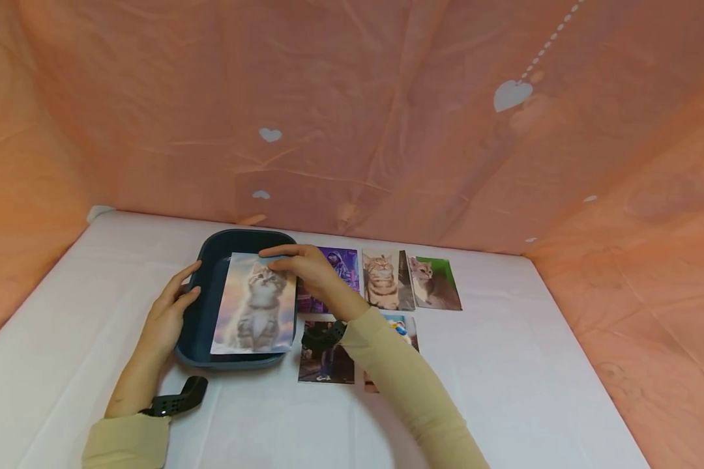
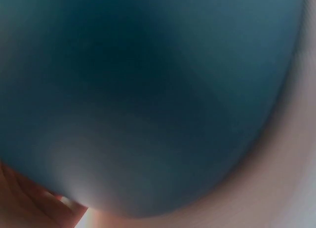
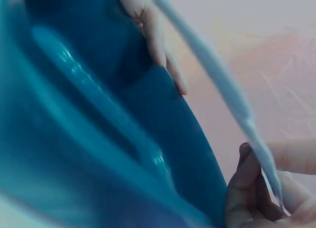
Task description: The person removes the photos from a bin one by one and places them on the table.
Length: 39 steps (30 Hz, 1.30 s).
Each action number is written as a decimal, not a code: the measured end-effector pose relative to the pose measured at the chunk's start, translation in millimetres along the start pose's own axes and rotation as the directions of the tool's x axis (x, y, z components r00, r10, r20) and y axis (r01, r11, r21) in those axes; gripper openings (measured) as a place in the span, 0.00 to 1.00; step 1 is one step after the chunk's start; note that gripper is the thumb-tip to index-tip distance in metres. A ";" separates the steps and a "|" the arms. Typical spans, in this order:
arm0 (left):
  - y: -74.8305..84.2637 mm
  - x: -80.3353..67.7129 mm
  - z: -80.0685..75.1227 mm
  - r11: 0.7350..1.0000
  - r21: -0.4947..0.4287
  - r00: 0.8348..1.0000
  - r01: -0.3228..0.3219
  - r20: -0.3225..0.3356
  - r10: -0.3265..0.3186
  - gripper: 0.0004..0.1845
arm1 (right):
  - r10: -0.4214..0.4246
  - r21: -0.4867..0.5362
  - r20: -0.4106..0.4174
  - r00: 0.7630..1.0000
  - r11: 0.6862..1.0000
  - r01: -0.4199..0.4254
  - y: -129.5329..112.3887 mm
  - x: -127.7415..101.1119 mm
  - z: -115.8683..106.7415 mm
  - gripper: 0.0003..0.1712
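My right hand [image 1: 305,266] pinches the upper right corner of a kitten photo card [image 1: 258,312] between thumb and fingers. The card is held over a dark blue plastic tray [image 1: 206,326] and covers much of its inside. Seen edge-on in the right wrist view, the card [image 3: 217,75] stands apart from the tray floor. My left hand [image 1: 165,319] grips the tray's left rim, its fingers and thumb over the edge. In the left wrist view the blurred tray [image 2: 163,139] fills most of the picture, with a little of a hand [image 2: 34,201] at the lower left.
Right of the tray lie a purple picture card [image 1: 345,264], a tabby cat card [image 1: 381,280] and a cat card with green [image 1: 437,286]. Nearer are a dark card [image 1: 325,365] and one [image 1: 409,326] partly under the right sleeve. Orange cloth [image 1: 352,130] hangs behind the white table [image 1: 504,365].
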<state>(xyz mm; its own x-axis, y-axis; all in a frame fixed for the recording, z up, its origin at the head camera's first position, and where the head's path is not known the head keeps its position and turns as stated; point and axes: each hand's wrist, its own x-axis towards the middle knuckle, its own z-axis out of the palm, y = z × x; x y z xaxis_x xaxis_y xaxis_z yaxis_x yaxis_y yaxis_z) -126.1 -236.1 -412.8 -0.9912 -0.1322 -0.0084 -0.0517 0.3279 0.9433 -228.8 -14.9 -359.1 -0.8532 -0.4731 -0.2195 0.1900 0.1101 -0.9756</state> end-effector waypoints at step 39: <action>-4.5 -1.8 -12.1 0.999 -0.041 1.000 -0.001 0.005 0.001 0.27 | 0.004 -0.116 -0.175 0.985 0.993 -0.024 38.5 -71.1 -106.4 0.18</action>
<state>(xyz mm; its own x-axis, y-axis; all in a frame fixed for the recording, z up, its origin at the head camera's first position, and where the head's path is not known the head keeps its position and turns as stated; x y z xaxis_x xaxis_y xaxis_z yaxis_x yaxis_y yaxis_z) -122.5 -248.7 -413.0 -0.9919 -0.1268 -0.0094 -0.0460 0.2891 0.9562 -212.5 115.9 -380.6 -0.9244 -0.3123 -0.2190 0.1529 0.2226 -0.9628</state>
